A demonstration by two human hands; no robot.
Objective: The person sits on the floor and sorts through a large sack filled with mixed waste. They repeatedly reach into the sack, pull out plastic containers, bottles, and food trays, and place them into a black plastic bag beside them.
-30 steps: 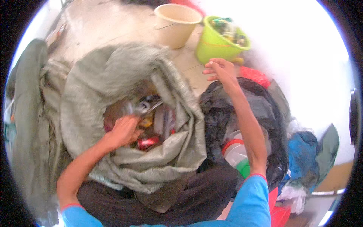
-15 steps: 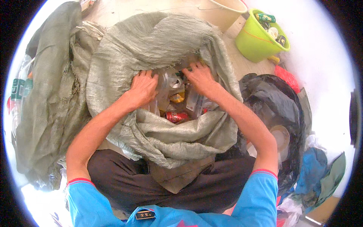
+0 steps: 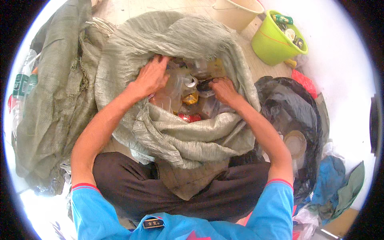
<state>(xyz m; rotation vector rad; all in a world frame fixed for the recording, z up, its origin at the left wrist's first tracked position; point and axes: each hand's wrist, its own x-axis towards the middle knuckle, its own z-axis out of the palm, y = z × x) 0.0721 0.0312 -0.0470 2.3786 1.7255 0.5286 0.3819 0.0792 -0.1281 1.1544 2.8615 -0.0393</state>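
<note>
- Piece of dark, glossy material (image 3: 205,85), partly hidden, lies inside the mouth of the grey-green woven sack (image 3: 180,138), just left of the fingertips of the right hand (image 3: 225,90), the nearer one; its long axis seems to run left to right.
- Right fingers curl together at its end; whether clamped, I cannot tell.
- Left hand (image 3: 152,77) reaches along the sack's left inner side, its grip unclear.
- Between them: crumpled gold-yellow item (image 3: 190,98).

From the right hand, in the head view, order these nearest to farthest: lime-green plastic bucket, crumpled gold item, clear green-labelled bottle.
From the right hand:
1. Crumpled gold item, to its left, inside the grey woven sack.
2. Lime-green plastic bucket, upper right.
3. Clear green-labelled bottle, far left.
</note>
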